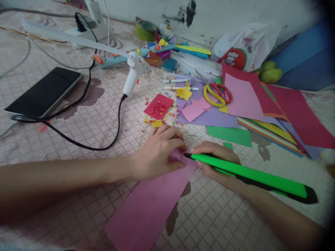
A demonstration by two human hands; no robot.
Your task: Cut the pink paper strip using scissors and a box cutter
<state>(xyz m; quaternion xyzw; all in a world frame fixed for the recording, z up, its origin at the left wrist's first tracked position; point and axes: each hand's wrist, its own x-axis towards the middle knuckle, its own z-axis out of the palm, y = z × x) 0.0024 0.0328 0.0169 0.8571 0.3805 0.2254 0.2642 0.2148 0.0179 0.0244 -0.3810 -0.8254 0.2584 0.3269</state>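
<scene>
A long pink paper strip [154, 205] lies slanted on the patterned cloth in front of me. My left hand [159, 151] is closed on its far end, thumb on the near side and fingers curled over, with the paper lifted a little beneath the palm. In a pen-like grip, my right hand [217, 158] holds a green and black utility knife [251, 172]. Its dark tip is at the strip's far right corner, beside my left fingers. Whether the blade is out or touches the paper, I cannot tell.
Ahead lie a white glue gun [132, 75] with its black cord, a red paper square [158, 106] with scraps, and scissors [214, 96]. Coloured paper sheets [272, 136] spread at the right. A black tablet-like device [44, 92] lies left, near a power strip [89, 35].
</scene>
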